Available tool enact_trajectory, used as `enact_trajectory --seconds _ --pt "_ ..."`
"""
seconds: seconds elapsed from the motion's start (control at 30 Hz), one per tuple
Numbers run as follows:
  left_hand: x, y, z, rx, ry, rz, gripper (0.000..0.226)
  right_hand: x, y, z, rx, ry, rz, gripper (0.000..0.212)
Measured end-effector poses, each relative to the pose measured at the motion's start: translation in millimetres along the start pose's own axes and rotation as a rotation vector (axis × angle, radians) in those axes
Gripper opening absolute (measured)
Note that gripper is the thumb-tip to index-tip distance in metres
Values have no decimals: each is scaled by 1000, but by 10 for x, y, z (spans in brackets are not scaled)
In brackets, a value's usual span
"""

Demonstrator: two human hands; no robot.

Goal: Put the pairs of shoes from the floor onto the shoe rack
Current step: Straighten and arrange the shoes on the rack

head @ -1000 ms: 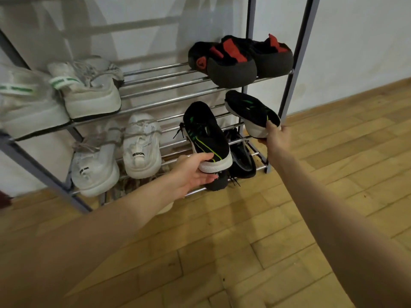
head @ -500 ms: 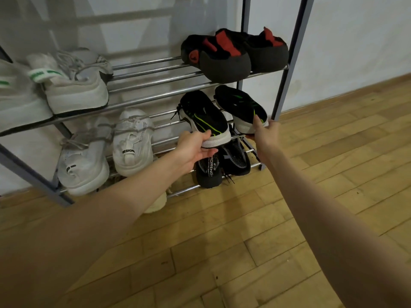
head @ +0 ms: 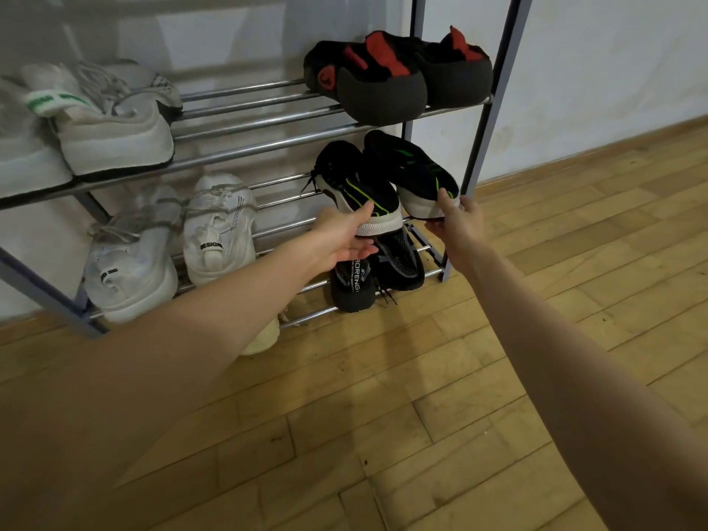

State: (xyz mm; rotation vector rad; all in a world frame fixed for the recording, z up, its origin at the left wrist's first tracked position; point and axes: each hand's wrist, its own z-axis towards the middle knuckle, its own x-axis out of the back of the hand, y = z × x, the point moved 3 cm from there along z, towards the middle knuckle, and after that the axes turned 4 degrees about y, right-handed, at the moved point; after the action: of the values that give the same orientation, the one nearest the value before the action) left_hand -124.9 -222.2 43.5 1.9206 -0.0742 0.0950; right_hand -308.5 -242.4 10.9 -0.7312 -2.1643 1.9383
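Two black sneakers with green stripes and white soles lie side by side, toes inward, on the right end of the middle shelf of the metal shoe rack (head: 245,147). My left hand (head: 341,239) holds the heel of the left sneaker (head: 356,182), thumb on top and fingers underneath. The heel of the right sneaker (head: 410,166) is pinched by my right hand (head: 458,224), close to the rack's right post. Both heels stick out past the shelf's front rail.
Black-and-red slippers (head: 383,86) sit on the shelf above. White sneakers (head: 111,128) fill the upper left, and another white pair (head: 218,231) sits lower left. Dark shoes (head: 352,277) lie on the bottom rails under my hands. A cream shoe (head: 264,335) shows below my left arm. Wooden floor lies to the right.
Both hands have carried the green-striped sneakers up and inward onto the middle shelf. The two shoes, apart a second ago, now lie close together.
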Motion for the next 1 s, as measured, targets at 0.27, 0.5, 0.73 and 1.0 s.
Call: enact_trajectory --seconds 0.27,0.5,0.73,1.0 --pt "147 -286 -231 -625 187 584 32 213 565 -150 -66 196 -278 21" --pt "287 -1039 -141 -553 139 907 25 213 1196 -132 -305 -12 -410 42" --pt "342 -1106 275 -439 176 943 33 74 1302 335 -422 0 -191 32" --pt "200 -1173 374 -381 102 894 43 151 1436 299 -459 -43 201 26"
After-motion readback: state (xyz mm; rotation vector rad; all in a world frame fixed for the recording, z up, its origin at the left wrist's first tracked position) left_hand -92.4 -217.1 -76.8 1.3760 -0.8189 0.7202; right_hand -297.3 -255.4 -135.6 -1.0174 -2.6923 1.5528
